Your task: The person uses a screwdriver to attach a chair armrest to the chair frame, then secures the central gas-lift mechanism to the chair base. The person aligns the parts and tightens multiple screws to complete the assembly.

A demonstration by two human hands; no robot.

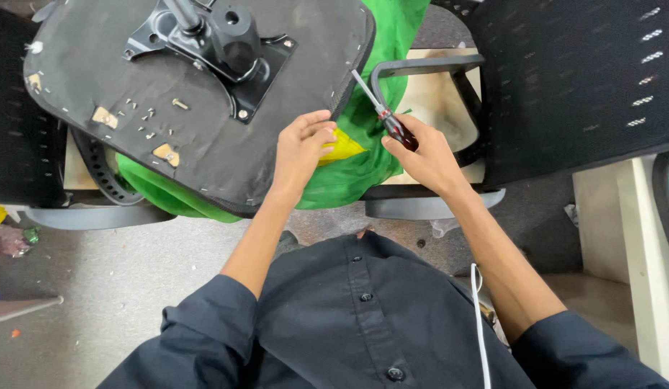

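An office chair seat (133, 94) lies upside down, its dark fabric underside and black metal mechanism (219, 50) facing up. Green fabric (356, 173) hangs out from under its right edge, with a patch of yellow foam (344, 148) showing. My left hand (302, 148) grips the seat's edge at the yellow foam. My right hand (421, 155) holds a screwdriver (381, 112) with a dark red handle, its tip at the seat's right edge. A black armrest (421, 68) curves just right of the screwdriver.
Several loose screws (154, 119) and small tan scraps lie on the seat underside. A black mesh chair back (579, 79) fills the upper right. A white table leg (637, 252) stands at the right. Litter lies on the grey floor (97, 274) at the left.
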